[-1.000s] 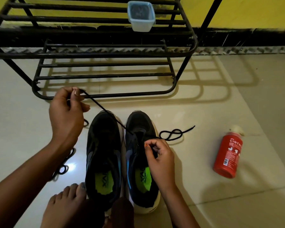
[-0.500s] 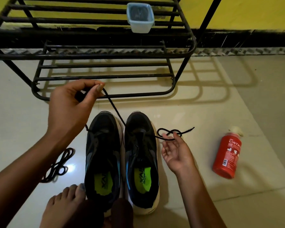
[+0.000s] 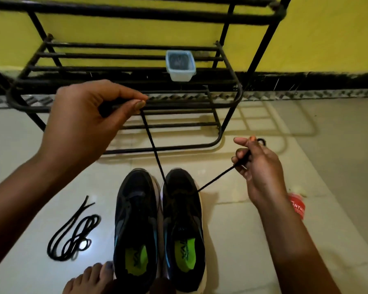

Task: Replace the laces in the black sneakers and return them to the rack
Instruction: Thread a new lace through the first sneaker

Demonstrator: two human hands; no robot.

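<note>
Two black sneakers with green insoles stand side by side on the floor, the left sneaker (image 3: pixel 136 225) and the right sneaker (image 3: pixel 184 225). A black lace (image 3: pixel 152 145) runs through the right sneaker's front eyelets. My left hand (image 3: pixel 87 122) pinches one end of it high up, in front of the rack. My right hand (image 3: pixel 257 166) grips the other end to the right of the shoe. Both lace ends are pulled taut. A second black lace (image 3: pixel 72 236) lies coiled on the floor, left of the left sneaker.
A black metal shoe rack (image 3: pixel 125 90) stands against the yellow wall, with a small clear plastic box (image 3: pixel 180 65) on its middle shelf. A red bottle (image 3: pixel 296 205) lies on the tiles behind my right wrist. My bare foot (image 3: pixel 89 279) rests by the left sneaker's heel.
My right hand has picked up the loose lace end from the floor and lifted it. My left hand has raised its end higher. The camera has tilted up toward the rack.
</note>
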